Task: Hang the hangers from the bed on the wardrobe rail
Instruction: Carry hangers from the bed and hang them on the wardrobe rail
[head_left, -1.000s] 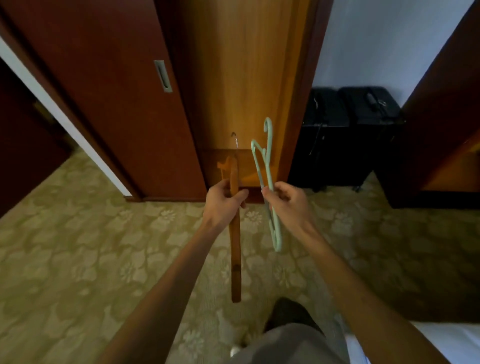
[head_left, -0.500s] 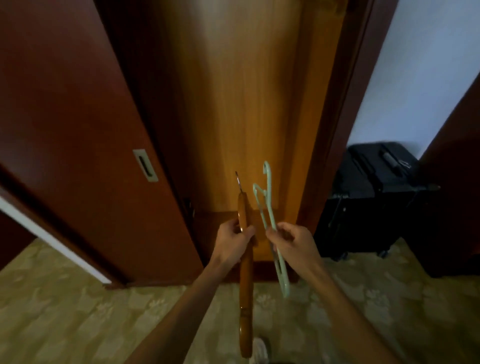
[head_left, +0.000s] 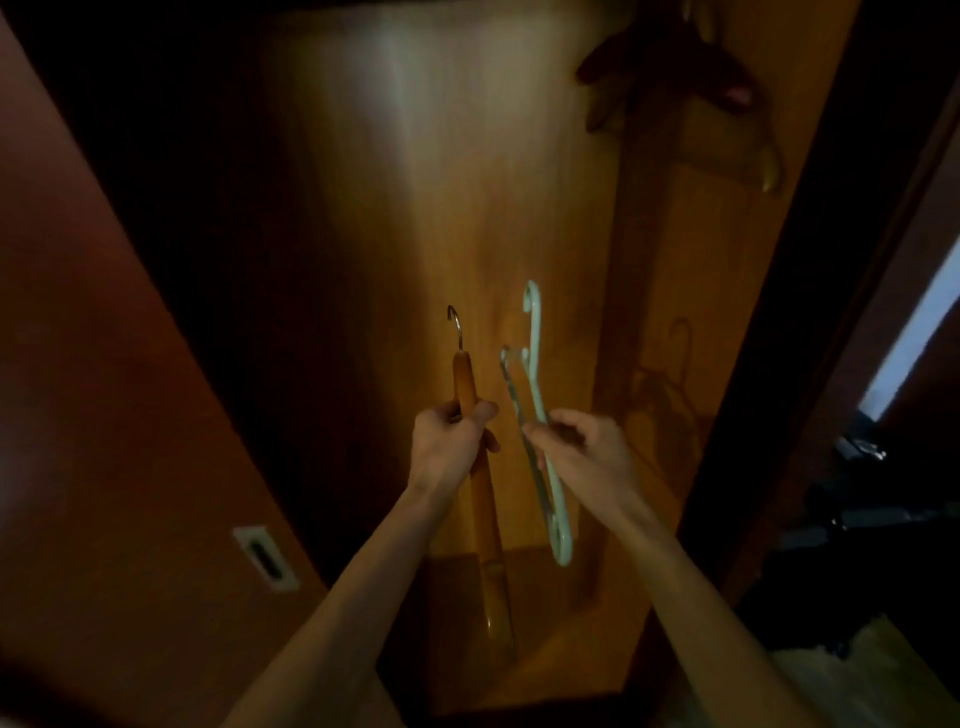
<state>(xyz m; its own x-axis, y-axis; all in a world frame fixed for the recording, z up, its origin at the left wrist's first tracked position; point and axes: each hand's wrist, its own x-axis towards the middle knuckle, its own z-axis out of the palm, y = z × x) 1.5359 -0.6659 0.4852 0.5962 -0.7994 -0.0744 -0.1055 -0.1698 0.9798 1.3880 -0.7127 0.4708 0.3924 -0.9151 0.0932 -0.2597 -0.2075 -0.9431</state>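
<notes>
My left hand grips a wooden hanger with a metal hook, held edge-on and upright, hook pointing up. Just to its right, my right hand pinches a pale green plastic hanger, also upright with its hook on top. Both are raised in front of the open wardrobe's wooden back panel. At the upper right, several dark and wooden hangers hang inside the wardrobe. The rail itself is out of sight.
The reddish sliding wardrobe door with a recessed metal handle fills the left. A dark door frame runs down the right, with black luggage behind it.
My view has tilted up from the carpet into the wardrobe. Both hands have risen with their hangers, and the hangers hanging at the upper right have come into view.
</notes>
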